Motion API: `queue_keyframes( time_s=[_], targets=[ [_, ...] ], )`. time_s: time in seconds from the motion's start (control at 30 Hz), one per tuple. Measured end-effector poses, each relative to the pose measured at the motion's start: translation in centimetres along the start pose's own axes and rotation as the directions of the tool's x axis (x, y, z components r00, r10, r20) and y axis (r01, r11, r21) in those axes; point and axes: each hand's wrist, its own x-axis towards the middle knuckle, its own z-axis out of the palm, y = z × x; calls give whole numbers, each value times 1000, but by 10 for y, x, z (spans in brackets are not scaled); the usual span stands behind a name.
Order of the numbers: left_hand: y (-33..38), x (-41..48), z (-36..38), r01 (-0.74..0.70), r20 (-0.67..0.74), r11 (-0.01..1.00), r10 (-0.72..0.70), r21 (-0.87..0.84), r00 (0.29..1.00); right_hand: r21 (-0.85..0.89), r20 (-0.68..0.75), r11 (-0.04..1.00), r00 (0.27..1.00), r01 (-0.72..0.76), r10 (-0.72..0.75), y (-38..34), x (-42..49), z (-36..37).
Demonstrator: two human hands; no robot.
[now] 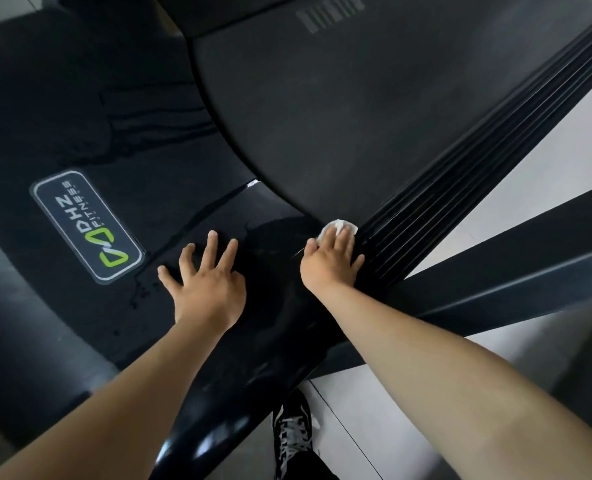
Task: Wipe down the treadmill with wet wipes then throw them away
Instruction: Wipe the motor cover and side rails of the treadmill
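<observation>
A: Where is the wipe point(339, 226) found?
B: It is pressed under the right hand point(329, 261) at the near end of the ribbed rail point(478, 161) of the treadmill point(322, 98).
A: Is it clenched?
B: No. The fingers are laid straight over it, and nothing is curled round it.
A: And the left hand point(208, 289)?
B: It is spread flat on the glossy hood point(62, 116) beside the logo plate point(86, 226), and nothing is held. A shoe point(293, 434) is seen below.

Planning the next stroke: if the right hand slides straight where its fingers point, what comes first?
Likely the dark grey running belt, just past the crumpled white wet wipe under the right hand; depth unclear.
</observation>
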Motion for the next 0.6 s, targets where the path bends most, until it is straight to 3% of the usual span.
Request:
queue_keyframes(
  time_s=[0.1, 0.17, 0.27, 0.37, 0.43, 0.5, 0.6],
  targets=[
    [-2, 1, -2, -2, 5, 1000, 2, 7, 1000, 31, 18, 999, 1000, -13, 12, -19, -3, 3],
    [-2, 1, -3, -4, 13, 1000, 4, 8, 1000, 18, 29, 992, 992, 126, -126, -35, -7, 6],
    [-2, 1, -3, 2, 17, 1000, -2, 9, 1000, -18, 66, 922, 921, 387, -385, -57, -17, 8],
    [-4, 1, -5, 3, 30, 1000, -3, 7, 1000, -80, 92, 875, 878, 477, -470, -56, -22, 11],
    [-4, 0, -7, 0, 44, 1000, 0, 10, 999, -68, 51, 928, 930, 366, -363, -42, -21, 10],
    [-3, 0, -9, -5, 62, 1000, 4, 11, 998, -25, 44, 987, 986, 161, -160, -24, -19, 7],
    [-5, -2, -9, -15, 65, 1000, 14, 14, 998, -21, 51, 999, 998, 36, -34, -12, -21, 1]
  ],
)
